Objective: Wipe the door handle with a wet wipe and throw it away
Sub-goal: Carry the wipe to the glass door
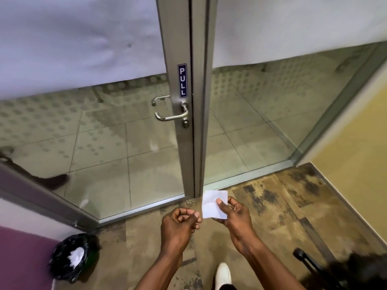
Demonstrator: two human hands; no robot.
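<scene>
A silver lever door handle (170,116) sits on the metal frame of a glass door (182,143), under a blue PULL sign (182,80). My right hand (234,214) pinches a white folded wet wipe (212,204) between thumb and fingers, low in front of the door's bottom edge. My left hand (181,221) is just left of the wipe, fingers curled, holding nothing. Both hands are well below the handle.
A bin lined with a black bag (72,257), white waste inside, stands on the floor at lower left by a purple wall. A glass panel (282,114) and yellow wall (356,143) are to the right. A white shoe (223,273) and a dark object (314,266) sit below.
</scene>
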